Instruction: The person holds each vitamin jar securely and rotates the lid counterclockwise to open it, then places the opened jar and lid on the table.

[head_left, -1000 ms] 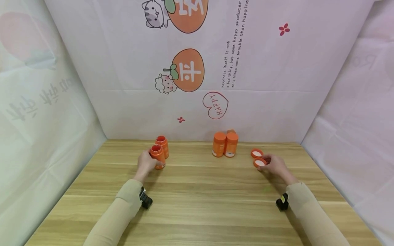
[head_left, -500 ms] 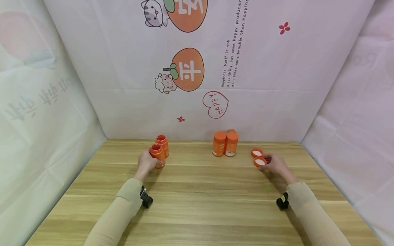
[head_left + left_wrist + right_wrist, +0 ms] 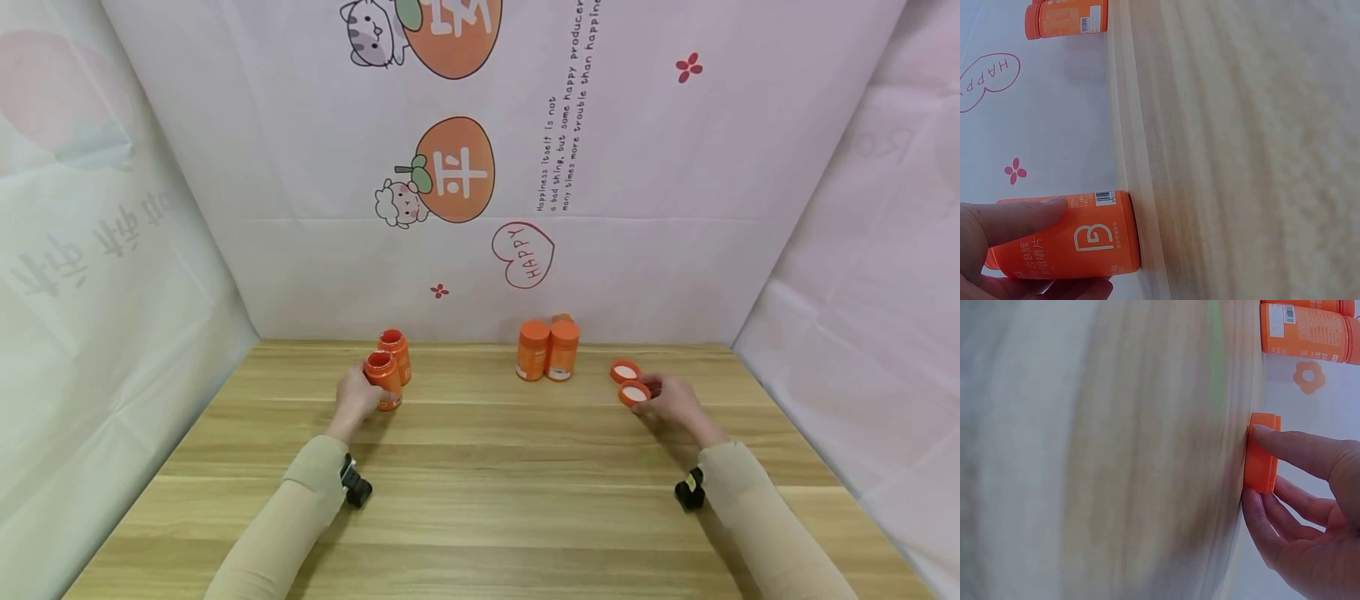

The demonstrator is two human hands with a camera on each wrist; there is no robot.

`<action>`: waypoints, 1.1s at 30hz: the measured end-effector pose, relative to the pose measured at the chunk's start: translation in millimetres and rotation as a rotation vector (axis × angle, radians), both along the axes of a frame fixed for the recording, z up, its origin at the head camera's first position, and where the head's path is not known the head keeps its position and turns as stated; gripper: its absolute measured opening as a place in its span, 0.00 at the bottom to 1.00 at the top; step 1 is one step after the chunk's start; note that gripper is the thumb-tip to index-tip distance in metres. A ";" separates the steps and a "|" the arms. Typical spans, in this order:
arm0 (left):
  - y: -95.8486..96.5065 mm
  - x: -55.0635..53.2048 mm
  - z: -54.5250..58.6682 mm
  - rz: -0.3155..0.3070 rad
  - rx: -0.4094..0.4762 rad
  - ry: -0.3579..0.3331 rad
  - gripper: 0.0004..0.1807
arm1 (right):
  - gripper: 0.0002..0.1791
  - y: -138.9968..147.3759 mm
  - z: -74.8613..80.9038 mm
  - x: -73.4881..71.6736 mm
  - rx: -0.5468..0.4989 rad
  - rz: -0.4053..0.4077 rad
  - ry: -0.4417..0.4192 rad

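Observation:
At the left, my left hand [image 3: 357, 395] grips an uncapped orange pill bottle [image 3: 385, 380] that stands upright. In the left wrist view, thumb and fingers wrap the labelled bottle [image 3: 1085, 240]. A second uncapped orange bottle [image 3: 399, 357] stands right behind it. On the right, my right hand [image 3: 672, 397] pinches an orange bottle cap [image 3: 634, 393] lying with its white inside up. Thumb and fingertips sit on that cap's side [image 3: 1261, 453] in the right wrist view. Another upturned orange cap [image 3: 625, 372] lies just behind it.
Two capped orange bottles, a left one [image 3: 532, 353] and a right one [image 3: 562, 353], stand side by side near the back middle of the wooden table [image 3: 495, 483]. A printed white cloth [image 3: 637, 275] rises behind the table's back edge, with cloth on both sides too.
The cap under my right hand has shifted very slightly. My left hand keeps the same hold on its bottle, and the other bottles stay in place.

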State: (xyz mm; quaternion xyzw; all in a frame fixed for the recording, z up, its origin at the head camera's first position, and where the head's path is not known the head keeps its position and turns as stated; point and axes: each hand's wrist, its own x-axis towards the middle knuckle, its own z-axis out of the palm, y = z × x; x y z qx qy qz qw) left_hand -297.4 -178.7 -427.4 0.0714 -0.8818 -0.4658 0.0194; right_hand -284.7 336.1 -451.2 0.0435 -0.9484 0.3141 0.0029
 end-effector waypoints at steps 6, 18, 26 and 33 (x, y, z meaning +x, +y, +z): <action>-1.2 -0.1 -0.8 0.007 0.021 -0.005 0.39 | 0.32 2.3 -0.6 -0.7 0.010 0.007 0.012; -4.0 5.8 -3.0 0.014 0.043 0.016 0.42 | 0.33 3.2 0.7 6.3 -0.010 0.014 0.028; -6.9 12.3 -0.5 0.030 0.027 0.047 0.40 | 0.34 1.8 5.8 15.3 0.036 -0.007 -0.005; -10.2 18.4 -0.9 0.060 0.005 0.042 0.40 | 0.33 -0.5 11.1 25.1 0.090 -0.018 -0.051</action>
